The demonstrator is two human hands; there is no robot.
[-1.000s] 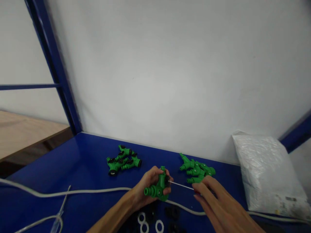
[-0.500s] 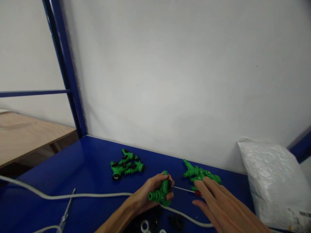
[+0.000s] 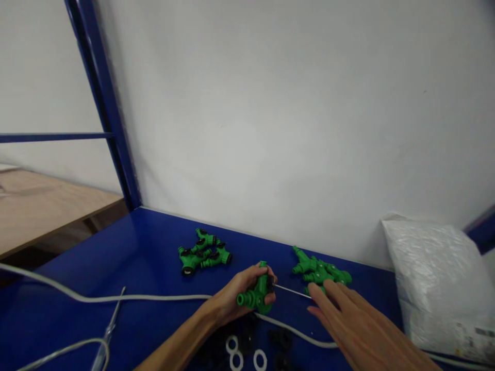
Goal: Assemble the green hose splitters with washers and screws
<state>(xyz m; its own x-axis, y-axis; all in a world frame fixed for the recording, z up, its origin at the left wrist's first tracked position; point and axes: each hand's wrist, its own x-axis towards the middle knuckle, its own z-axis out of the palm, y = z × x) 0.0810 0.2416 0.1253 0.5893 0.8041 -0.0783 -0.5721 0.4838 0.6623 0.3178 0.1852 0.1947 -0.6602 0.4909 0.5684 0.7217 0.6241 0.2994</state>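
My left hand (image 3: 242,288) is closed around a green Y-shaped hose splitter (image 3: 255,298), held a little above the blue table. On the splitter's right side sits a small black valve knob (image 3: 270,283). The thin metal shaft of a screwdriver (image 3: 290,290) meets that knob. Its handle is hidden under the fingers of my right hand (image 3: 340,319), which are closed over it. Behind my right hand lies a pile of green splitters (image 3: 320,270) without visible black knobs. Farther left rest several splitters with black knobs (image 3: 203,252).
White ring washers (image 3: 260,359) and dark small parts (image 3: 280,337) lie near the front. A white cable (image 3: 154,297) crosses the blue table (image 3: 154,232). A clear-handled pointed tool (image 3: 112,324) lies at left, a white plastic bag (image 3: 436,278) at right. A wall (image 3: 270,129) stands behind.
The view has tilted slightly down, so everything sits higher and more washers show. The screwdriver's red handle, partly visible before, is now covered by my right fingers. The shaft still meets the knob.
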